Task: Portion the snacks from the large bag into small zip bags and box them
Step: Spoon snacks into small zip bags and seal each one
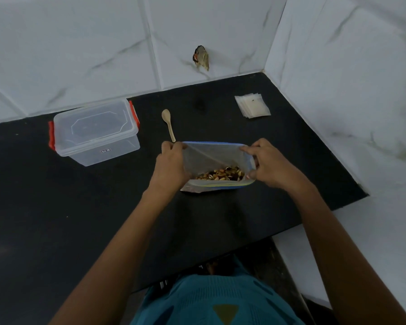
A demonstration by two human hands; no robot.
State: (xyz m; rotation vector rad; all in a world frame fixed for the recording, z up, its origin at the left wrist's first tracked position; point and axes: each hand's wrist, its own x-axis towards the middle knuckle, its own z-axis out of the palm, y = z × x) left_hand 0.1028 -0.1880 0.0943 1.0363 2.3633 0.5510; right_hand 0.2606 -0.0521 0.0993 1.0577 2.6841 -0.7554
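**Holding the large bag (215,158) open on the counter (56,207)**

Head view: pinching its rim at both ends with left hand (171,165) and right hand (270,165), fingers curled on the plastic, probably spreading the mouth to reach the snacks (220,175) at the bottom. Lying ready beyond: spoon (168,124), lidded box (96,132) to the left, small zip bags (252,106) far right. Impossible to count that stack or judge the snacks' depth.
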